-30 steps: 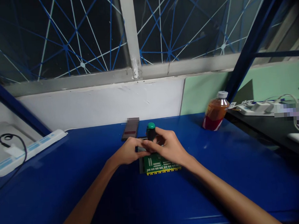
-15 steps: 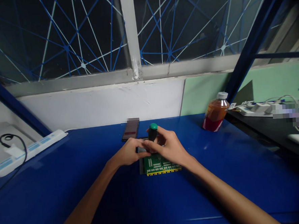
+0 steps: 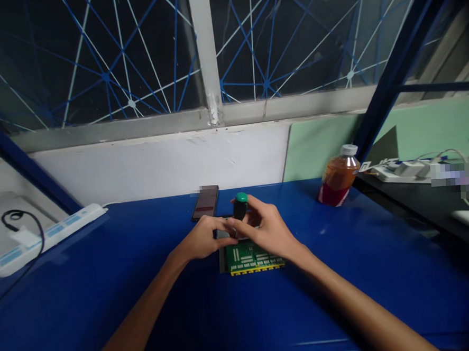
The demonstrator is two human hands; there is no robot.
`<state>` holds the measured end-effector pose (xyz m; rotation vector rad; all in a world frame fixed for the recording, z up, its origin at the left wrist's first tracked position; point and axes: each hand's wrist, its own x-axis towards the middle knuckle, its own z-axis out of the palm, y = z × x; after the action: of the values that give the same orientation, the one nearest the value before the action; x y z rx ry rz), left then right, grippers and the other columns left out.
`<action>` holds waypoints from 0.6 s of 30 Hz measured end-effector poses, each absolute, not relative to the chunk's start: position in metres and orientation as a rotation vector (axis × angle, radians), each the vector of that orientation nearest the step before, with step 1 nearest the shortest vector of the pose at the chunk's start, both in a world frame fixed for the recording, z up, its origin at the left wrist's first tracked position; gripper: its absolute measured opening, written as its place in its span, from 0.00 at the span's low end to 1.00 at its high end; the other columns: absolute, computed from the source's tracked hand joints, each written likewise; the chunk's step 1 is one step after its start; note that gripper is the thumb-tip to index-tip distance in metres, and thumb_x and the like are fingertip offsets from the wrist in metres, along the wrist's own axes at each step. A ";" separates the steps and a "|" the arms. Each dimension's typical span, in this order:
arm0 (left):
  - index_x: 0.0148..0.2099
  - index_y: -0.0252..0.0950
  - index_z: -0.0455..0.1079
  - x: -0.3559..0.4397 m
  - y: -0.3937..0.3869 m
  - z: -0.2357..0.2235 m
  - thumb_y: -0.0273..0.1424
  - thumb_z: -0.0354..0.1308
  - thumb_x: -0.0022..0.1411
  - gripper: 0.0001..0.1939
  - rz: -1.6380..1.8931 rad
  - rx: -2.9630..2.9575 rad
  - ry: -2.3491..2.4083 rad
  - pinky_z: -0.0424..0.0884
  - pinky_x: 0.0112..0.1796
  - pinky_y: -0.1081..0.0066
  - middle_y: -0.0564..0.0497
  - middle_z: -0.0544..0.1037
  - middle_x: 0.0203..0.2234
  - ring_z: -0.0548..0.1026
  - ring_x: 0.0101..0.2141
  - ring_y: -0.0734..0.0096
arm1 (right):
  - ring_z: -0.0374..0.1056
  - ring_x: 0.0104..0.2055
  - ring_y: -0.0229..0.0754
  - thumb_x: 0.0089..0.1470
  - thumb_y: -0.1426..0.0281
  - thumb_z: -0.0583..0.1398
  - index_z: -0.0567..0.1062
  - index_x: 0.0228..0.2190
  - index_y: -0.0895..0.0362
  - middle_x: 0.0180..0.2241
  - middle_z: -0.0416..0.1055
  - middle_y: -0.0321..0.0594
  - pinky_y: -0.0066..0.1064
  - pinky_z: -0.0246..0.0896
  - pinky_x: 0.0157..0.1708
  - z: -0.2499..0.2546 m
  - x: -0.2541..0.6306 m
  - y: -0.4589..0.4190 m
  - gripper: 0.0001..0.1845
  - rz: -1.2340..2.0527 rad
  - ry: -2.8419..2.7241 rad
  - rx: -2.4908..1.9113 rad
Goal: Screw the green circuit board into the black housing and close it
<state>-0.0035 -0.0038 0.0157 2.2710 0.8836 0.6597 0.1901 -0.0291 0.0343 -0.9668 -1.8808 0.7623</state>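
the right grip (image 3: 271, 227) closes around a black, green-capped tool handle (image 3: 240, 209), tip hidden behind fingers. whether the left grip (image 3: 202, 239), beside it, pinches anything i cannot tell. beneath both, a partly covered green circuit board (image 3: 249, 256) sits on the glossy blue tabletop (image 3: 235, 318).

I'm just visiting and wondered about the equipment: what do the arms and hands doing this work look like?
They are a person's own, with no cables or markings visible. The left hand and right hand wear no gloves. The left forearm and right forearm show no clear sleeve, watch or bracelet. Some fingers are hidden, so I can't rule out rings.
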 end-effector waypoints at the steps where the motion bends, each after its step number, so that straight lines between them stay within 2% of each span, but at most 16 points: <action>1: 0.37 0.36 0.78 -0.003 -0.004 0.016 0.32 0.62 0.55 0.07 0.665 2.265 0.885 0.69 0.38 0.70 0.49 0.80 0.34 0.76 0.35 0.66 | 0.65 0.21 0.37 0.54 0.59 0.58 0.68 0.45 0.56 0.20 0.69 0.33 0.30 0.56 0.21 0.034 0.190 -0.029 0.19 0.762 -1.880 -0.963; 18: 0.36 0.35 0.78 -0.001 -0.005 0.018 0.32 0.62 0.55 0.07 0.685 2.271 0.901 0.70 0.38 0.70 0.48 0.81 0.33 0.77 0.35 0.65 | 0.66 0.21 0.37 0.54 0.60 0.59 0.69 0.44 0.57 0.21 0.70 0.34 0.29 0.57 0.21 0.031 0.193 -0.026 0.18 0.729 -1.858 -0.952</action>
<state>-0.0009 -0.0050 0.0182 2.2710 0.9013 0.6849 0.1926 -0.0256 0.0309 -0.9522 -1.8577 0.7289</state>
